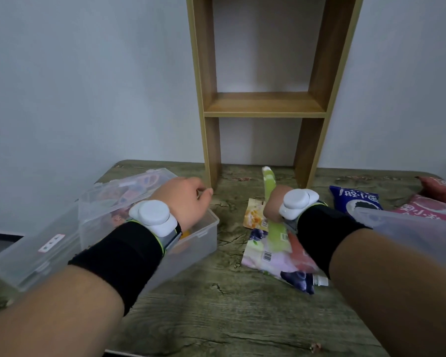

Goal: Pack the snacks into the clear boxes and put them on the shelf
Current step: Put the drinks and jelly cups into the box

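Your left hand [183,199], grip curled, holds nothing over the clear plastic box [150,228] w/ glossy snacks inside. Right hand [273,204] grip is clamped on a long green packet [271,186] above foil pouches [273,256] on the rough wood-grain table [216,305].

Clear box [201,229]: open, part-filled, left on counter.
Green pouch [269,180]: upright, mid-counter.
Grape pouch [276,258]: flat, beneath it.
Blue packet [353,199]: flat, right.
Shelf [264,105]: wooden, behind.
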Tool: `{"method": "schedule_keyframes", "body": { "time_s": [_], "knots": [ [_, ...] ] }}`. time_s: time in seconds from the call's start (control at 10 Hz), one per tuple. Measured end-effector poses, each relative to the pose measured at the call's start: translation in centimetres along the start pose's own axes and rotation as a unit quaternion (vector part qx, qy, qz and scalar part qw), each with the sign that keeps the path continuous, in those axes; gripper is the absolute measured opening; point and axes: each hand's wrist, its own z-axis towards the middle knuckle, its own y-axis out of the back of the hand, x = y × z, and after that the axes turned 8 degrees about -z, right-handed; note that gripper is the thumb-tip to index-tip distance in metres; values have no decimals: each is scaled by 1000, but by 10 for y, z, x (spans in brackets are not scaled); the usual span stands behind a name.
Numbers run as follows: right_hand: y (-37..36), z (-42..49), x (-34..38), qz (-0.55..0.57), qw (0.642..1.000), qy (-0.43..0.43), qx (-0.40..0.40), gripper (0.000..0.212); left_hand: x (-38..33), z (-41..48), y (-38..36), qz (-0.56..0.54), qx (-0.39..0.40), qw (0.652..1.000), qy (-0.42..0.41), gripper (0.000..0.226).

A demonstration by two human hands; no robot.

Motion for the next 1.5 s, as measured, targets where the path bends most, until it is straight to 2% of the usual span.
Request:
{"method": "schedule_keyframes", "body": {
  "time_s": [0.1, 0.2, 0.3, 0.4, 0.6, 0.7, 0.8, 0.9, 1.0, 1.1, 1.3, 1.4, 1.5],
  "knots": [
    [3, -2, 7, -18, 998, 14, -50, 20, 4, -8, 12, -1, -5, 1000, 10, 41],
    [15, -15, 22, -86, 986, 113, -88, 50, 10, -15, 24, 8, -3, 1000, 13, 40],
    [21, -15, 37, -84, 987, 102, -89, 25, 16, -25, 32, 17, -20, 1000, 1, 35],
    [28, -17, 60, -107, 983, 113, -98, 28, 27, -34, 37, 28, -36, 999, -13, 31],
    [22, -26, 98, -207, 940, 229, -146, 42, 51, -56, 49, -12, 3, 1000, 17, 37],
    [17, -28, 122, -258, 915, 286, -119, 54, 62, -66, 54, -16, 2, 999, 38, 32],
    [13, -37, 144, -302, 889, 327, -107, 58, 70, -74, 57, -23, 47, 996, 71, 38],
    [6, -45, 157, -336, 861, 370, -96, 58, 74, -79, 58, -65, 81, 988, 115, 33],
    [-5, -48, 172, -343, 852, 389, -69, 57, 75, -82, 60, -41, 118, 984, 131, 27],
    [-14, -44, 183, -334, 857, 393, -7, 57, 74, -81, 60, 9, 148, 982, 115, 25],
    [-29, -36, 184, -308, 858, 396, 115, 37, 70, -82, 60, 2, 187, 969, 164, 27],
    [-27, -30, 180, -262, 886, 366, 109, 27, 69, -80, 57, -7, 200, 961, 189, 30],
    [-25, -26, 177, -242, 903, 334, 119, 32, 66, -78, 52, -13, 214, 954, 211, 31]
  ]
}}
